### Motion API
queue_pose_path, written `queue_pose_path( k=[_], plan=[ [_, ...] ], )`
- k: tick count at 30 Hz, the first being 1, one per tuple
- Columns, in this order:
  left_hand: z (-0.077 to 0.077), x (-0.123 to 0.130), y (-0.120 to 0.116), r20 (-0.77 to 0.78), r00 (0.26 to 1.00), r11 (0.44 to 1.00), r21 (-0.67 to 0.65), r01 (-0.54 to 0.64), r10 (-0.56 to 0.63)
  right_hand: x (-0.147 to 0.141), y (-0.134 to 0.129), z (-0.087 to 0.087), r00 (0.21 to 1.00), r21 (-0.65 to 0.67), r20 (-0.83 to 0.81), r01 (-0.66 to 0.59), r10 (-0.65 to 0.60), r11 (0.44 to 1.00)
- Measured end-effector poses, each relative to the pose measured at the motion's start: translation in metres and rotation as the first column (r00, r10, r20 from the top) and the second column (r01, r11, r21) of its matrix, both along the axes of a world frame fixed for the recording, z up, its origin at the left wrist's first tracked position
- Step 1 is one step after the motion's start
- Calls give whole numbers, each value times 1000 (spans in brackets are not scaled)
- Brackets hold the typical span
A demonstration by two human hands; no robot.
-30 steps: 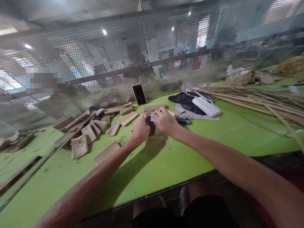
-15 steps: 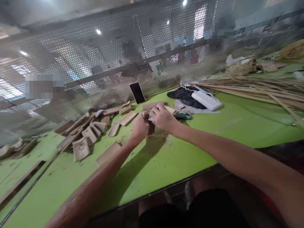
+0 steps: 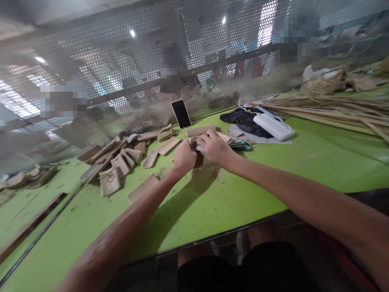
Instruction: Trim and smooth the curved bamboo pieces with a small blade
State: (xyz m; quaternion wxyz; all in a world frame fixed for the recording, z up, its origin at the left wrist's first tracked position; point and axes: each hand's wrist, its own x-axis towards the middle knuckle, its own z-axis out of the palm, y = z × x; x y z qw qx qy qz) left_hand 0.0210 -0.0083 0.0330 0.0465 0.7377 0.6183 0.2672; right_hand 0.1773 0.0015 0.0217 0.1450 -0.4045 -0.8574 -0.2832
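My left hand (image 3: 184, 156) is closed around a brown piece of bamboo (image 3: 199, 161), held just above the green table (image 3: 243, 186). Against the top of that piece my right hand (image 3: 217, 150) pinches a small pale sheet (image 3: 200, 146), perhaps sandpaper; fingers cover most of it. Just right of the right hand lies a utility knife (image 3: 242, 146) with a black and teal handle. Behind the hands rests a curved bamboo piece (image 3: 200, 130). Fine shavings (image 3: 216, 173) are scattered beneath.
Several cut bamboo pieces (image 3: 121, 162) are heaped at left. A phone (image 3: 181, 114) leans on the perforated metal screen (image 3: 136, 81). A white power bank (image 3: 275, 126) sits on dark cloth (image 3: 243, 121); long bamboo strips (image 3: 340, 111) lie at right. People are behind the screen.
The view has shifted, so the table and its things appear a little farther right and higher. Both hands keep their hold, with the right fingers slightly shifted over the pale sheet.
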Motion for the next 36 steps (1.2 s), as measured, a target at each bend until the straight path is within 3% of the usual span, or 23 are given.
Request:
queue_pose_path(
  k=[3,7,12,22,30,36],
  plan=[
    [0,1,1,-1,1000,1000,9,-5,5,-1,0,1,998,-36,-15,62,-62,997],
    [2,2,0,1,1000,1000,-9,-9,9,0,-1,1,998,-28,-57,21,-23,999],
    [3,3,-3,18,1000,1000,2,4,-4,2,-2,4,996,-54,-63,65,-69,996],
    [1,-1,2,80,997,1000,-19,11,-9,-5,-7,4,998,-55,-57,-7,3,998],
    [2,3,-2,54,998,1000,6,11,-11,2,2,3,998,-53,-27,53,-55,997],
    [3,2,0,80,996,1000,-1,27,-27,-1,0,3,992,-107,-106,51,-62,993]
  ],
)
